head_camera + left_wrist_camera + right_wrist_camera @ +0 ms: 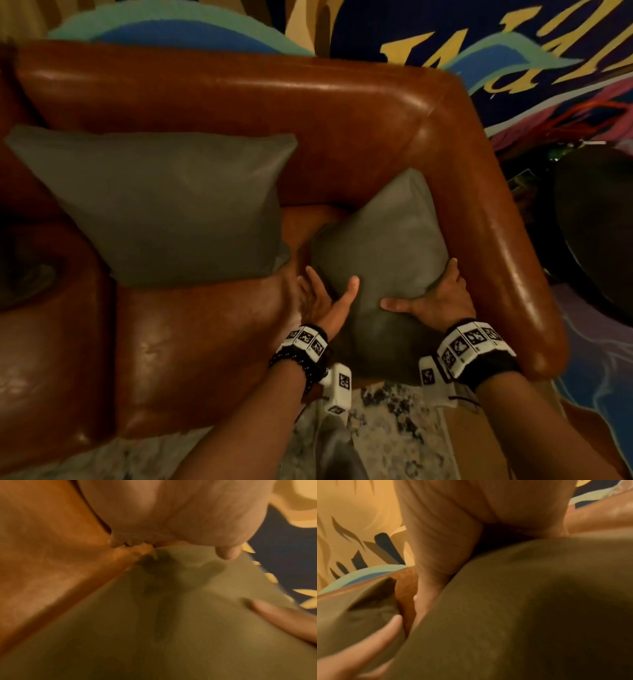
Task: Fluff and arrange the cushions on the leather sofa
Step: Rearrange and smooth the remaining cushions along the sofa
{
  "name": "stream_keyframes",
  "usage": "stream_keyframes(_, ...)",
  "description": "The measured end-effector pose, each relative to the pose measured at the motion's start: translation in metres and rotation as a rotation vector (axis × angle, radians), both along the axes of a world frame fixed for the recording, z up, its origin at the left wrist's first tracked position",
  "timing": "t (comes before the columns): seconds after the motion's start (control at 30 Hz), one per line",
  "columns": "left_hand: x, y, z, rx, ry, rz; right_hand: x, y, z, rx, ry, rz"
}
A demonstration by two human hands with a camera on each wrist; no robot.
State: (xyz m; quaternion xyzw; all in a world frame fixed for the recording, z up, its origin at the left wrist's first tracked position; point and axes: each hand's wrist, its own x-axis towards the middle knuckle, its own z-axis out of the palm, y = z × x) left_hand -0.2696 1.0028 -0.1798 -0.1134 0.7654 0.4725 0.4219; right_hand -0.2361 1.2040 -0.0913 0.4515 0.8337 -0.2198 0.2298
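A brown leather sofa (205, 342) carries two grey-green cushions. The larger cushion (164, 205) leans against the backrest on the left. The smaller cushion (387, 240) stands tilted in the right corner against the armrest (496, 240). My left hand (325, 298) lies with straight fingers against its left side, the thumb on its front. My right hand (435, 298) presses its right side with the thumb stretched across the front. The left wrist view shows the cushion (171, 628) under my left hand (171, 513). In the right wrist view the cushion (522, 615) bulges below my right hand (445, 534).
A painted mural wall (479, 51) rises behind the sofa. A dark round object (596, 222) sits on the floor right of the armrest. A mottled rug (394, 411) lies in front of the sofa under my arms.
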Motion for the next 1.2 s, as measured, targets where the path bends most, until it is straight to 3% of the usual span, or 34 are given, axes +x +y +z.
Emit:
stream_keyframes(0.13,0.012,0.045,-0.01,-0.001,-0.001,0.133,0.006,0.029,-0.01,-0.082,0.052,0.009)
stream_keyframes(0.33,0.059,0.09,0.007,-0.074,0.128,0.134,0.025,0.072,-0.007,-0.23,0.218,0.02)
stream_keyframes(0.53,0.073,0.1,0.003,-0.094,0.204,0.125,0.026,0.075,-0.018,-0.388,0.279,0.002)
stream_keyframes(0.7,0.061,0.105,-0.003,-0.113,0.269,0.062,0.016,0.077,-0.022,-0.503,0.342,-0.119)
stream_keyframes(0.83,0.053,0.1,-0.012,-0.094,0.287,0.032,0.011,0.074,-0.023,-0.439,0.317,-0.083)
stream_keyframes(1.0,0.028,0.069,-0.025,-0.061,0.296,0.339,0.001,0.064,-0.013,-0.327,0.247,0.142)
stream_keyframes(1.07,0.01,0.064,-0.032,-0.062,0.245,0.388,-0.005,0.064,-0.013,-0.311,0.206,0.189)
stream_keyframes(1.2,-0.014,0.076,-0.035,-0.102,0.276,0.203,-0.008,0.07,-0.02,-0.431,0.178,0.023)
